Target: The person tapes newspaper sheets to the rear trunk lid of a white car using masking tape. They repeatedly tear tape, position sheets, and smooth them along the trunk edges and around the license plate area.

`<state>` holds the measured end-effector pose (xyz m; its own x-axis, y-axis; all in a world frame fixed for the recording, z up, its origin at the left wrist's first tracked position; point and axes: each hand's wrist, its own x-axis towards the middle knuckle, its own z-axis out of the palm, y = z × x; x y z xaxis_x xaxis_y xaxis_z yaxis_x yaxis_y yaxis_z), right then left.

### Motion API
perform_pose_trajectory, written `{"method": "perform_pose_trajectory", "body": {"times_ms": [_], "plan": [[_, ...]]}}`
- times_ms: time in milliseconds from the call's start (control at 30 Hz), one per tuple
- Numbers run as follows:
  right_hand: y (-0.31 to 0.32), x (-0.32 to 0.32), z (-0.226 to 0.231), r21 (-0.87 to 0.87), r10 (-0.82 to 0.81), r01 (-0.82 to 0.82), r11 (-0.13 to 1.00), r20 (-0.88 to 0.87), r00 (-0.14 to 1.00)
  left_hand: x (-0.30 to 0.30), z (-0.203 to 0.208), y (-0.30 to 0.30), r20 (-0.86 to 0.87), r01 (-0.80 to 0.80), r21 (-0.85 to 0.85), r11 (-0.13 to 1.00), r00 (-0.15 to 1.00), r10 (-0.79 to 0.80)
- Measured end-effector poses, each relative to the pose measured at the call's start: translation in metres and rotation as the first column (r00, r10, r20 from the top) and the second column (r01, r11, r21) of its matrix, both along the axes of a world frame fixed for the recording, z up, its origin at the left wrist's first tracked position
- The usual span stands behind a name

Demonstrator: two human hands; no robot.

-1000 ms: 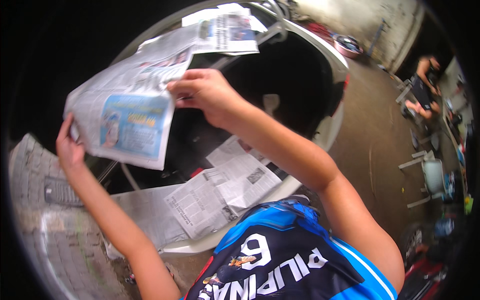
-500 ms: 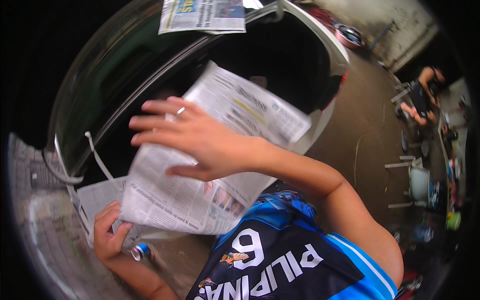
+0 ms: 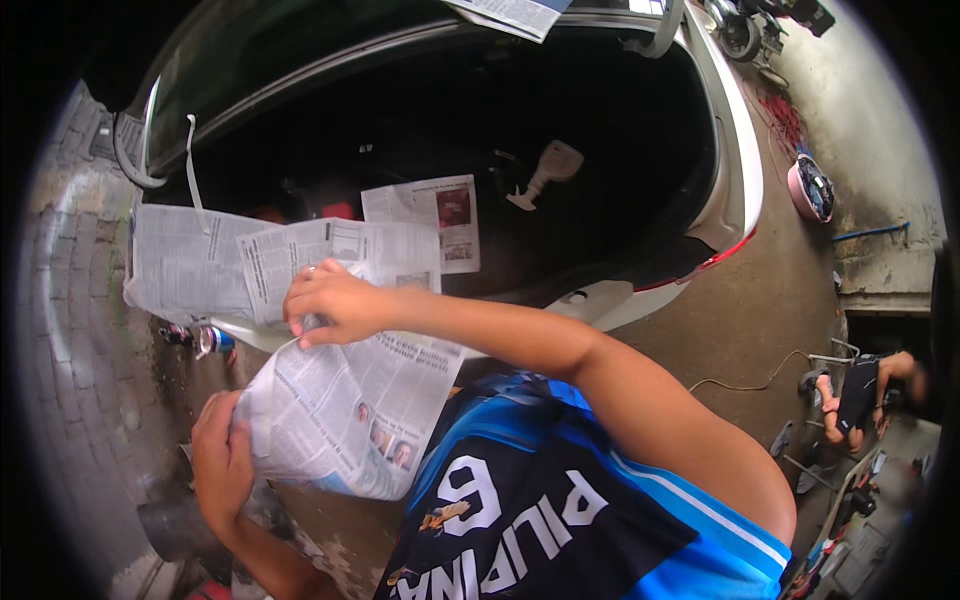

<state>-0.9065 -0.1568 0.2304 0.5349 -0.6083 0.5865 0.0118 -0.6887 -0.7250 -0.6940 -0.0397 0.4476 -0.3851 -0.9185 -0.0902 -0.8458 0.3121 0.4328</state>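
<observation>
A newspaper sheet (image 3: pixel 345 420) hangs in front of my body at the rear of an open car trunk, bent and curling at its lower edge. My left hand (image 3: pixel 222 460) grips its left edge, with the thumb on the near face. My right hand (image 3: pixel 335 300) pinches the sheet near its upper left part, fingers bent; a ring shows on one finger. Just beyond, more newspaper sheets (image 3: pixel 185 255) lie overlapping along the trunk's left rear edge. A smaller printed sheet (image 3: pixel 455 225) extends into the dark trunk.
A white spray bottle (image 3: pixel 556 163) lies inside the trunk (image 3: pixel 620 120). Another newspaper (image 3: pixel 520 14) rests above the opening. Cans (image 3: pixel 212 341) stand on the ground at left. At right are a pink basin (image 3: pixel 810 190), a hose (image 3: pixel 750 385) and a seated person (image 3: pixel 858 395).
My right hand, earlier spread open over the newspaper, has closed on its upper part. The sheet has come down toward my body, uncovering the trunk and the sheets on its edge.
</observation>
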Motion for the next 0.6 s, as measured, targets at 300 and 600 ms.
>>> {"method": "perform_pose_trajectory", "body": {"times_ms": [300,600], "plan": [[0.076,-0.035,0.038,0.143,0.054,-0.043,0.989,-0.073,0.996,0.009,-0.022,0.114,0.097,-0.246,-0.398,0.883,0.946,0.308],[0.193,-0.066,0.061,0.003,-0.069,0.071,0.997,-0.202,0.977,-0.049,-0.055,0.237,0.228,-0.225,-0.511,0.830,0.895,0.384]]}}
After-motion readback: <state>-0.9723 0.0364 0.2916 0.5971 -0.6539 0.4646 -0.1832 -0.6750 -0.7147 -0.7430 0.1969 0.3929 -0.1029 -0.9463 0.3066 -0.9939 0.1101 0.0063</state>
